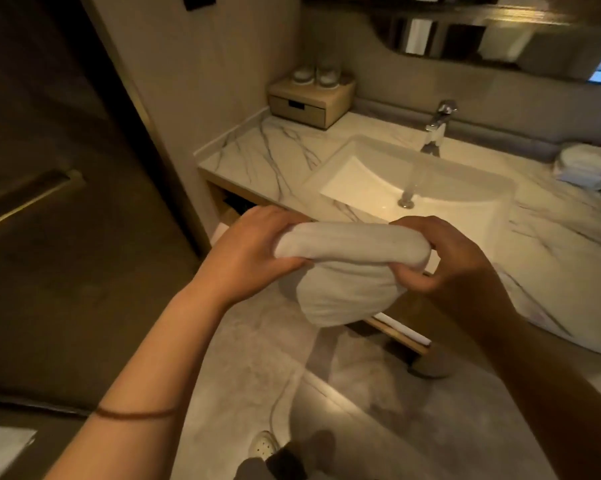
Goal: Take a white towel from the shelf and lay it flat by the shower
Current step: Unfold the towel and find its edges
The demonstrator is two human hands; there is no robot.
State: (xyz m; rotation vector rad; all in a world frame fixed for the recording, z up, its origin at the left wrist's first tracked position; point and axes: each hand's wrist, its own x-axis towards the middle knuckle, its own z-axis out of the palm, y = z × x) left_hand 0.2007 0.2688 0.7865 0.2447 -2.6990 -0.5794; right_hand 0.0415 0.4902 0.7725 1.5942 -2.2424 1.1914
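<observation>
A folded white towel (347, 271) hangs in the air in front of the vanity, partly drooping below its rolled top. My left hand (254, 247) grips its left end and my right hand (441, 258) grips its right end. Both hands are at about counter height, just before the counter's front edge. Under the counter, a wooden shelf (396, 329) shows behind the towel with something white lying on it. The dark glass shower door (49, 202) with its long handle stands at the left.
A marble counter (257, 157) holds a white sink (413, 181), a chrome tap (437, 126), a wooden box (309, 98) with two glasses, and a rolled white towel (583, 164) at the right. Pale marble floor lies below, with my shoe (264, 445).
</observation>
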